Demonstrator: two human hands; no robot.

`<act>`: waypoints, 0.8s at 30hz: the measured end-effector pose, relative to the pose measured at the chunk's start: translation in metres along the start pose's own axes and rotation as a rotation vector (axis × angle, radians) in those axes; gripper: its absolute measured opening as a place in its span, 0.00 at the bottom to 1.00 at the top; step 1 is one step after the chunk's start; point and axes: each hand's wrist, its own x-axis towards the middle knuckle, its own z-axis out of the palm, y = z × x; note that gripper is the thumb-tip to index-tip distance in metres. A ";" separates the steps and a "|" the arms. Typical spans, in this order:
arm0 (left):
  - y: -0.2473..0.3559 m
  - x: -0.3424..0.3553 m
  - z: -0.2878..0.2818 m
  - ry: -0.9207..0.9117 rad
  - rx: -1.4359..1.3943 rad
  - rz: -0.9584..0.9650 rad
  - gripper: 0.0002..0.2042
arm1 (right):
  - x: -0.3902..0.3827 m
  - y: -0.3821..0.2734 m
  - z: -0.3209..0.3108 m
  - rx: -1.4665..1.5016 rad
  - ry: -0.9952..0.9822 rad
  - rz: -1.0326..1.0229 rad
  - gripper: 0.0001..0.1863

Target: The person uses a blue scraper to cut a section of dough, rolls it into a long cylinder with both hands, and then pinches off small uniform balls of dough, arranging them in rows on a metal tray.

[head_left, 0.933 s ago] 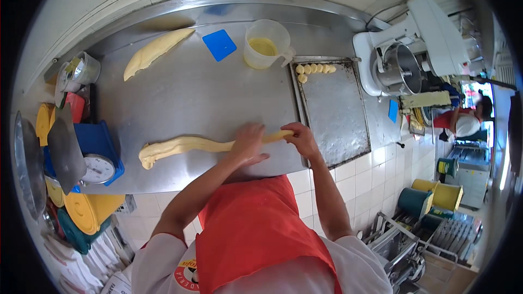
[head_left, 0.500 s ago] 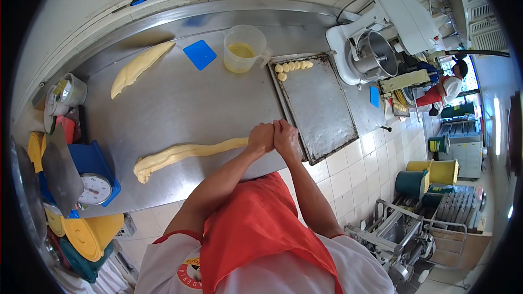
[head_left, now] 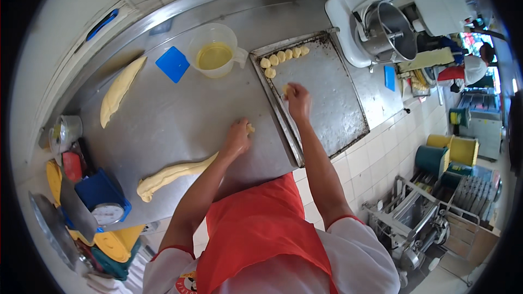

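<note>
Over the near left part of the baking tray, my right hand pinches a small piece of dough. Just below it to the left, my left hand closes around dough that shows past its fingers. A long rope of dough lies on the steel table with its right end by my left forearm. Several dough balls sit in a row along the tray's far edge, with a second row started at the left corner.
A larger dough slab, a blue scraper and a jug of yellow liquid stand at the back of the table. A stand mixer is at back right, a scale at left. Another person works far right.
My hands, together at the rope's right end before, are now apart. The right one has moved up over the tray with a dough piece; the left has shifted left. The view has turned slightly.
</note>
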 end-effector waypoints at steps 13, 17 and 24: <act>0.004 -0.023 -0.012 -0.062 -0.239 -0.138 0.36 | -0.043 -0.033 0.020 -0.274 -0.377 0.001 0.19; -0.006 -0.024 -0.010 0.093 -0.284 0.099 0.24 | -0.117 -0.026 0.030 0.064 -0.675 0.119 0.17; 0.008 -0.040 -0.009 -0.090 0.202 -0.006 0.10 | -0.162 -0.078 0.046 -0.276 -0.260 -0.149 0.13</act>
